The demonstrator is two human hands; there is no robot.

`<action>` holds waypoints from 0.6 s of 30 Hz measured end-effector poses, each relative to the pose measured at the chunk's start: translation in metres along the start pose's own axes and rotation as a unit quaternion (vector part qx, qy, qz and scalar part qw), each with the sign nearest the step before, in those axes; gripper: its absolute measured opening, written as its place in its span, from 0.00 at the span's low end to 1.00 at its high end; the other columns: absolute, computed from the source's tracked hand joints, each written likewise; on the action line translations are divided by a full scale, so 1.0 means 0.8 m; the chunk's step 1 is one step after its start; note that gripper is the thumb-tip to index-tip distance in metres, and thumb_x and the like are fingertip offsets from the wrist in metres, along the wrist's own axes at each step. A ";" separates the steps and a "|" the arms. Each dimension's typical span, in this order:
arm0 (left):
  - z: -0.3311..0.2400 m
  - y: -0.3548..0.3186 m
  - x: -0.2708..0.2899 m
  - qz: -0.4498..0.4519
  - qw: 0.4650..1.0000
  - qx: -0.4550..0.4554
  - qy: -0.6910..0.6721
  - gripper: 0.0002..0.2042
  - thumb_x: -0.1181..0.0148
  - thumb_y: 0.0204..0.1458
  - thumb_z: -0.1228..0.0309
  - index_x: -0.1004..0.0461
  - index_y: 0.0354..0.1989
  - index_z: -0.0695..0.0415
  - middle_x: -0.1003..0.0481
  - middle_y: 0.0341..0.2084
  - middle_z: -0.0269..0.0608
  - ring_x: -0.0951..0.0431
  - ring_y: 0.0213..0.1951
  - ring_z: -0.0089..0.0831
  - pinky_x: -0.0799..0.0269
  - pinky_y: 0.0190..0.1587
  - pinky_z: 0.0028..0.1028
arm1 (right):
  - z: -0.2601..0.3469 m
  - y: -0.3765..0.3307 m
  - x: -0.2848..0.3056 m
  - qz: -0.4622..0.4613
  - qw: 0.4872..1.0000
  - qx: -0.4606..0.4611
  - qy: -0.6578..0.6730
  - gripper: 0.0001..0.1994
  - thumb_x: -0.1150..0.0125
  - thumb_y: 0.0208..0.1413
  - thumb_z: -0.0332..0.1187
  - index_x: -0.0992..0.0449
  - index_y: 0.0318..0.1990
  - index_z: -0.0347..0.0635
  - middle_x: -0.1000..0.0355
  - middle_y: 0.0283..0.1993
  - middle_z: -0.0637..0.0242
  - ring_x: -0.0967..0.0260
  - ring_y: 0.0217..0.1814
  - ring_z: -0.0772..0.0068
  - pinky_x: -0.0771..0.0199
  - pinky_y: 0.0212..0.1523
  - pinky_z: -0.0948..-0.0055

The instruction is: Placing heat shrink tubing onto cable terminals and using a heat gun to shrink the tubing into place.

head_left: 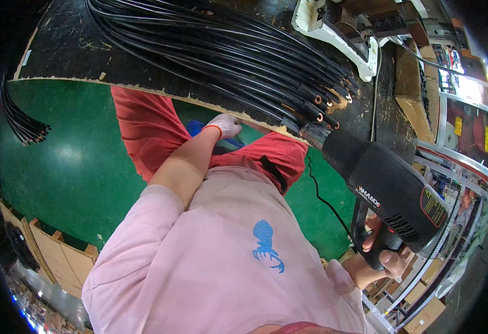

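My right hand is closed around the handle of a black heat gun at the right. The gun's metal nozzle is at the table's near edge, close to the cable ends. A thick bundle of black cables lies across the table, with several copper ring terminals at its right end. My left hand, in a white glove with an orange cuff, is low between my knees beside the table edge. Its fingers are not distinct, and I see nothing held in it.
The dark tabletop has a chipped, bare wood edge. A white metal machine frame and a wooden box stand at the right. Another cable bunch hangs at the left. The gun's cord drops over the green floor.
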State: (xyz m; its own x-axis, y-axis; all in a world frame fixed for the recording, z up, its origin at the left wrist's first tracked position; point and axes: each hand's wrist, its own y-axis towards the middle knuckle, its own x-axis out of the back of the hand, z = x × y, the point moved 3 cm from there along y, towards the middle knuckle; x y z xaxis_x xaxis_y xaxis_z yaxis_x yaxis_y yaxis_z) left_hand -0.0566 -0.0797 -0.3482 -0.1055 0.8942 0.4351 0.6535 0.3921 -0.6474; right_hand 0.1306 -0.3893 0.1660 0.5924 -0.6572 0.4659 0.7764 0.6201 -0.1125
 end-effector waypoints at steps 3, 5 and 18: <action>-0.006 -0.018 0.021 0.022 0.998 0.056 0.008 0.18 0.43 0.50 0.59 0.16 0.43 0.56 0.19 0.44 0.53 0.19 0.48 0.50 0.25 0.54 0.39 | 0.004 0.005 -0.004 0.001 1.000 -0.002 -0.003 0.34 0.28 0.41 0.44 0.27 0.51 0.25 0.24 0.42 0.39 0.23 0.28 0.55 0.21 0.30 0.62; -0.001 -0.014 0.020 0.017 0.998 0.052 0.012 0.18 0.43 0.50 0.59 0.16 0.43 0.57 0.19 0.44 0.54 0.19 0.48 0.50 0.25 0.54 0.39 | 0.007 0.012 -0.008 0.007 1.000 -0.003 -0.003 0.34 0.28 0.40 0.43 0.27 0.51 0.25 0.24 0.41 0.40 0.23 0.28 0.55 0.21 0.30 0.63; -0.007 -0.021 0.029 0.006 0.998 0.058 0.004 0.19 0.44 0.51 0.59 0.16 0.43 0.58 0.19 0.42 0.54 0.18 0.47 0.49 0.25 0.53 0.39 | 0.016 0.032 -0.024 0.014 1.000 -0.003 0.000 0.33 0.28 0.39 0.41 0.27 0.51 0.24 0.24 0.40 0.41 0.23 0.27 0.56 0.22 0.29 0.64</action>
State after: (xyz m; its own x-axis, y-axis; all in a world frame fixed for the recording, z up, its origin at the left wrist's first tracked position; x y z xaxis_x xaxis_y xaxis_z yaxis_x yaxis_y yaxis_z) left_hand -0.0658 -0.0667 -0.3238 -0.0912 0.8977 0.4311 0.5628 0.4036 -0.7214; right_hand 0.1365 -0.3556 0.1656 0.6140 -0.6401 0.4618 0.7608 0.6357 -0.1305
